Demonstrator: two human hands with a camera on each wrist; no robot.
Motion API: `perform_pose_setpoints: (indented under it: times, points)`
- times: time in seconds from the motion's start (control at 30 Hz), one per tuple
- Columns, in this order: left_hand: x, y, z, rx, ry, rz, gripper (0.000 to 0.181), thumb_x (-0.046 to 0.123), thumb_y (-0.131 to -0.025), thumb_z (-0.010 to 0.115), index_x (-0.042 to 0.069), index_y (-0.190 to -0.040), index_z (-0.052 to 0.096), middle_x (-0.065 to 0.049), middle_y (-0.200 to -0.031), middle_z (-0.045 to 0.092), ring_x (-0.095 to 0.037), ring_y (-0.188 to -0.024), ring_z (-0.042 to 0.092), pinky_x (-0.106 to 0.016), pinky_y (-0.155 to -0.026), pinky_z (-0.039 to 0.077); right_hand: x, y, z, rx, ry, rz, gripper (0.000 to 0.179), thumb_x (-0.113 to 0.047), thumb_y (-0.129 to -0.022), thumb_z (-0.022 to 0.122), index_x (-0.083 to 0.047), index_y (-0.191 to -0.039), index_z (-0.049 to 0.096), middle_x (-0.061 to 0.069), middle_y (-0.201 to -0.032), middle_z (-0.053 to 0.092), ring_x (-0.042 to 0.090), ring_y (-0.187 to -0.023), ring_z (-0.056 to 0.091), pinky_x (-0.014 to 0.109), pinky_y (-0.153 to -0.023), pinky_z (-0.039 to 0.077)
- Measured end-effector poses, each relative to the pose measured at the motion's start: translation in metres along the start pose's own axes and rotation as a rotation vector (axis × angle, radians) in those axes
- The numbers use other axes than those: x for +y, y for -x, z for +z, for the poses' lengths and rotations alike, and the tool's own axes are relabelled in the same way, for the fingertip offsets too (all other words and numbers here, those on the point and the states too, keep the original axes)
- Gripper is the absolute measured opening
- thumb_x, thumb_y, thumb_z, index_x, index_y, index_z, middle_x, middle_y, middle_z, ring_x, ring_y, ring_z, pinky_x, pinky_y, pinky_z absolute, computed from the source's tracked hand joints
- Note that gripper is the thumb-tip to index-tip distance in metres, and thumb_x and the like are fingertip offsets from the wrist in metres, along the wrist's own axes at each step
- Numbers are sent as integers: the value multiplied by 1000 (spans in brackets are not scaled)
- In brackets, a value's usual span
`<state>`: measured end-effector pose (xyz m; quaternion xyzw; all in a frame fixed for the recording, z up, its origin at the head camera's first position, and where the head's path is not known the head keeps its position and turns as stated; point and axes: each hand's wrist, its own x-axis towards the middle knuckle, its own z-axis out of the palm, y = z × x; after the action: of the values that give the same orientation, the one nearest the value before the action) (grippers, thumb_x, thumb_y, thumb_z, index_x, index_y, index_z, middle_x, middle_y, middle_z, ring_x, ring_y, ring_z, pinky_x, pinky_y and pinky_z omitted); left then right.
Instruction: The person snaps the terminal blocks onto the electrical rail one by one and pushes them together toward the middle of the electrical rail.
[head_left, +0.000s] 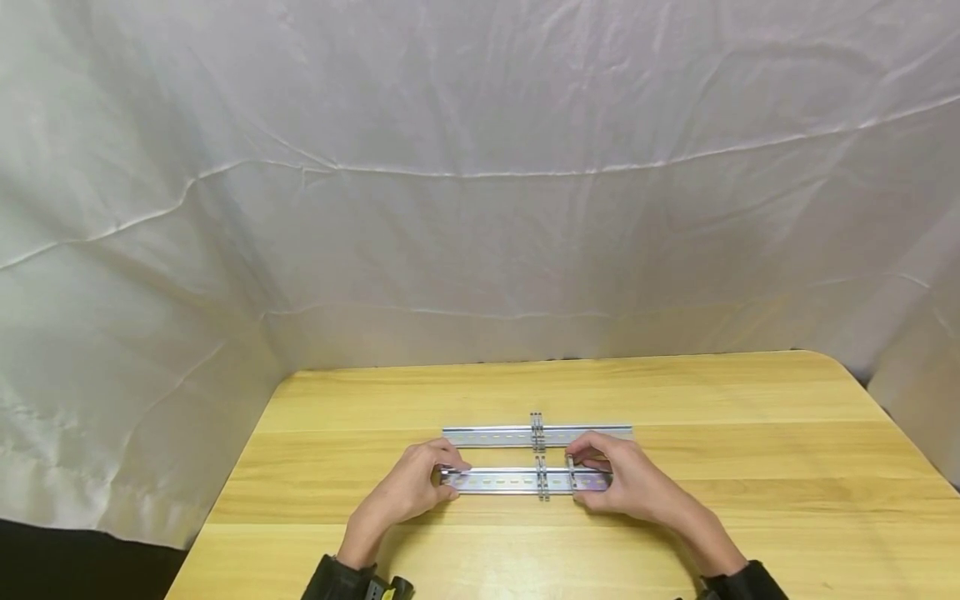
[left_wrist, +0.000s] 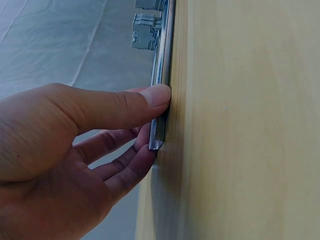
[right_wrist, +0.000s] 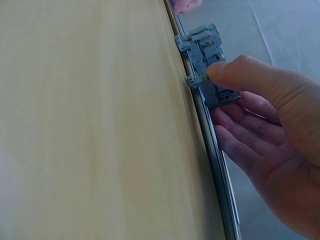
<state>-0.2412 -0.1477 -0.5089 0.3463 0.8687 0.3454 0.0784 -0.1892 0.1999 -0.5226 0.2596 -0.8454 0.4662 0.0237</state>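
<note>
On the table lies a slotted metal DIN rail (head_left: 495,482), the nearer of two. My left hand (head_left: 411,482) pinches its left end between thumb and fingers, the thumb on the near edge in the left wrist view. My right hand (head_left: 628,481) holds a slim grey terminal block (right_wrist: 214,96) between thumb and fingers, at the right part of the same rail. Whether that block is clipped fully onto the rail, I cannot tell. Left of it, a few grey terminal blocks (head_left: 542,479) sit together on this rail, apart from the held one.
Behind, a second DIN rail (head_left: 487,437) lies parallel, with grey terminal blocks (head_left: 537,433) near its middle. Both rails rest on a wooden table (head_left: 300,467). A pale cloth (head_left: 480,250) hangs behind the table and along its sides.
</note>
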Motion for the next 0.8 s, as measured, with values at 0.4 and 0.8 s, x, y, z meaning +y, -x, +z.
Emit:
perform_pose_setpoints:
  times: [0.4,0.8]
  points:
    - [3,-2,-1,0,1,12,32,-5,-79,84,1,-110,77,-4,-104,68,-21,-89,64,-29,-79,56,-11,-8,8,-11,0,54,50,-3,-73,90,0,-116,65,13,-115,70,32,-109,70,37,-94,56]
    - [3,-2,0,3,-8,12,33,-4,-79,84,2,-110,77,-3,-106,68,-21,-92,64,-32,-82,57,-12,-12,15,-10,-23,42,48,2,-74,87,0,-117,66,13,-116,70,32,-110,69,37,-94,55]
